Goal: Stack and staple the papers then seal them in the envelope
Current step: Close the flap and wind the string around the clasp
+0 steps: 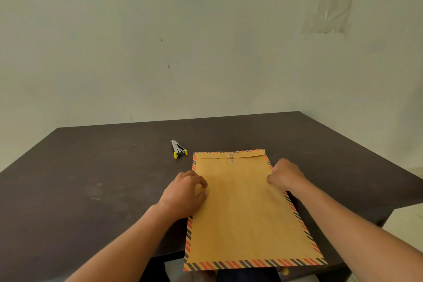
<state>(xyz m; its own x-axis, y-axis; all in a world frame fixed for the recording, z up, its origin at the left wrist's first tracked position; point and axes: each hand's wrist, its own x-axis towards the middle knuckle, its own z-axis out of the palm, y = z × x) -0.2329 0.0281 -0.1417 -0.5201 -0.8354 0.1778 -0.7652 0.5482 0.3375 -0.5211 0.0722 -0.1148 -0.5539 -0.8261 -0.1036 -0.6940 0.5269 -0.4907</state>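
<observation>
A brown envelope (247, 210) with a red-and-dark striped border lies flat on the dark table (91, 178), its flap folded down at the far end with a string clasp. Its near end overhangs the table's front edge. My left hand (185, 192) rests on the envelope's left edge with fingers curled, thumb and fingers touching the paper. My right hand (286, 175) sits on the right edge, fingers bent down onto it. A small silver stapler with yellow ends (179, 150) lies on the table beyond the envelope's far left corner. No loose papers are visible.
A pale wall stands behind the table's far edge. The table's right corner drops off near a light floor (405, 220). Bare table surface stretches to the left of the envelope.
</observation>
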